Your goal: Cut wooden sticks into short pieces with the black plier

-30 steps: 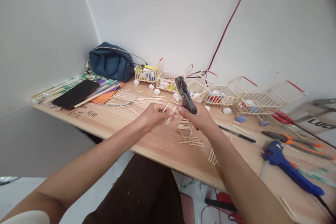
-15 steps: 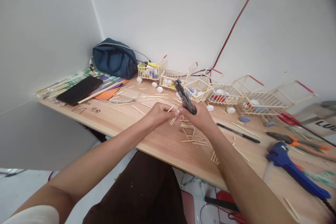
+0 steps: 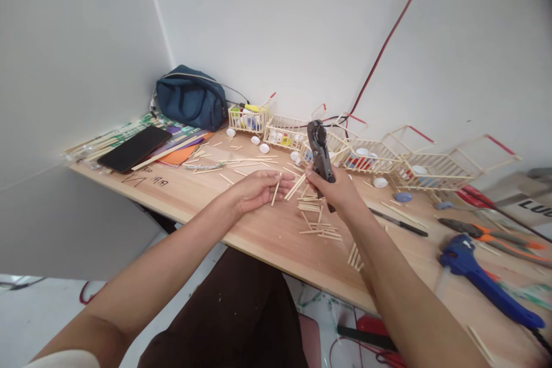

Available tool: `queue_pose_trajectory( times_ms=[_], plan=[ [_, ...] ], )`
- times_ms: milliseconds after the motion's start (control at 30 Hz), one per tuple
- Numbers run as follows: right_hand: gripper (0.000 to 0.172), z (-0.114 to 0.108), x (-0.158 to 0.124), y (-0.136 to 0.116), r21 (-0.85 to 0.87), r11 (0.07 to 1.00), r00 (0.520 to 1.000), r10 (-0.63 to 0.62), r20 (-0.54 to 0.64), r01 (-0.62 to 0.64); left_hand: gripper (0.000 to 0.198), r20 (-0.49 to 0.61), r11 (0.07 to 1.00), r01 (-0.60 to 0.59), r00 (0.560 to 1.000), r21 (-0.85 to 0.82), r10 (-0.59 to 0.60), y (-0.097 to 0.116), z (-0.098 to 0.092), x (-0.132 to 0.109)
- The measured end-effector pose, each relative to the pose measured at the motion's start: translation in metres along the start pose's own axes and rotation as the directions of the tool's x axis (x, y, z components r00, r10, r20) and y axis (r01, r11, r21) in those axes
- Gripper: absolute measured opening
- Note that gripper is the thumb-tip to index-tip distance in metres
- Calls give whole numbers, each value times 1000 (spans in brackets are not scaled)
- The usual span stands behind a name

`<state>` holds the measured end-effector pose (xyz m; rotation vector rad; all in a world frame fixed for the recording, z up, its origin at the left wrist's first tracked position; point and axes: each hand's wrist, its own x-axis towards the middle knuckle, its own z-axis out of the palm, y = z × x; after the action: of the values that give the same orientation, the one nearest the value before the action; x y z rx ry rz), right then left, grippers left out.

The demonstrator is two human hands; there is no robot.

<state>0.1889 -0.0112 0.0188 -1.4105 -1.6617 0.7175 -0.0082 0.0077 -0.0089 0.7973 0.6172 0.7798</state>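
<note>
My left hand (image 3: 259, 191) is over the middle of the wooden table, a short thin wooden stick (image 3: 276, 190) pinched upright at its thumb and the other fingers loosely extended. Just to its right, my right hand (image 3: 334, 184) is closed around a dark grey plier-like tool (image 3: 319, 152) whose head points up. A pair of pale sticks (image 3: 295, 186) reaches from the right fingertips toward the left fingers. Below the right hand lie small piles of cut sticks (image 3: 325, 231), with another bundle (image 3: 355, 257) by the right forearm.
Small stick-built shopping carts (image 3: 371, 155) with red handles line the wall. A blue bag (image 3: 192, 98) and black phone (image 3: 134, 148) lie left. On the right are a black pen (image 3: 401, 222), orange-handled pliers (image 3: 495, 236) and a blue glue gun (image 3: 487, 282).
My hands have moved apart. The left fingers have opened out around the stick. The tool has shifted right with my right hand and stands more upright.
</note>
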Motion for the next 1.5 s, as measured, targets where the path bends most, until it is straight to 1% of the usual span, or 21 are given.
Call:
queue_pose_trajectory(
  times_ms=[133,233,333,400,500,667,767,867,1000,1100,1200,1233,1300,1367,1400,1500],
  plan=[
    [27,1,0,2,-15,1000,1000,3,24,-2,14,-16,1000,0,1000,29,0,0,-1,-1],
    [27,3,0,0,-52,999,999,-11,44,14,19,-37,999,3,999,48,-1,-1,-2,-1],
    [25,8,-1,-3,-142,988,998,-55,37,59,25,-54,998,-23,998,56,26,-3,1,-1],
    [21,13,-3,-3,-195,975,995,-96,40,103,32,-58,996,-66,996,67,70,-5,4,0],
    [18,19,-5,-1,-230,963,989,-130,67,142,49,-50,986,-124,990,112,130,-7,8,0],
    [20,21,-7,1,-247,963,994,-98,50,107,80,23,958,-164,986,237,163,-11,9,2],
    [19,20,-6,-2,-218,973,996,-64,61,75,85,76,932,-216,976,291,202,-12,7,2],
    [20,17,-4,-4,-154,985,993,-61,104,77,82,103,906,-255,967,338,234,-12,5,2],
    [22,15,-4,-3,-109,991,988,-60,144,76,75,131,896,-261,965,360,228,-11,6,2],
    [20,15,-6,-4,-149,982,985,-92,145,114,66,143,894,-268,962,358,231,-12,6,3],
    [16,14,-9,-8,-253,945,977,-188,101,208,51,119,877,-273,962,395,246,-11,5,3],
    [15,14,-10,-9,-292,926,971,-222,92,240,43,105,851,-287,957,439,269,-10,4,3],
    [12,13,-11,-11,-370,882,956,-280,86,292,29,69,758,-322,936,568,345,-9,1,2],
    [8,13,-12,-11,-435,840,944,-314,96,324,22,49,654,-333,910,680,412,-8,-2,2],
    [6,13,-12,-11,-456,824,939,-328,102,337,21,50,622,-335,902,708,429,-8,-2,2],
    [9,14,-14,-11,-467,803,927,-357,119,369,19,59,598,-349,891,722,450,-8,0,2]
  ],
)
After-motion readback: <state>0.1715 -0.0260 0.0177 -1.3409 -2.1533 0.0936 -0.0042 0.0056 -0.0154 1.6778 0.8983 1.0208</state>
